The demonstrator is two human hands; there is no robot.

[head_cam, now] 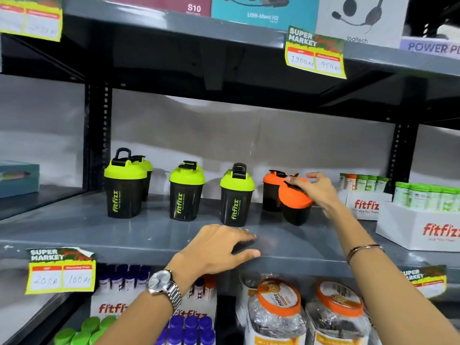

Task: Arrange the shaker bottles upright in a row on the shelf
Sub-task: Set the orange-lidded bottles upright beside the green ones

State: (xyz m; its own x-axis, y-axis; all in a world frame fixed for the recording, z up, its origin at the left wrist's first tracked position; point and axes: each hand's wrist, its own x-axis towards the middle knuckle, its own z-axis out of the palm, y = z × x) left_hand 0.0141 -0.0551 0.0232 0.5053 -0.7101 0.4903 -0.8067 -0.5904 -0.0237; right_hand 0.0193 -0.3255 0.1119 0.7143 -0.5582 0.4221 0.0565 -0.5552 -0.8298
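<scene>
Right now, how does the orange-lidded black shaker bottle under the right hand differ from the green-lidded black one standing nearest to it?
The orange-lidded black shaker bottle leans over, its lid tipped toward the camera; the green-lidded black shaker bottle stands upright. The right hand rests on the orange lid, while nothing touches the green-lidded one. The green-lidded bottle shows yellow-green "fitfizz" lettering; the orange one's label is not visible. Both have black bodies and sit on the grey metal shelf.

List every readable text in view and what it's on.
"fitfizz": green-lidded shaker bottles
"fitfizz": white display boxes
"SUPER MARKET", "1900", "950": upper price tag
"SUPER MARKET", "200", "100": lower price tag
"logitech": headset box
"USB-Meet H2": teal box
"S10": maroon box
Small slogans, jar labels: too blurred.
</scene>
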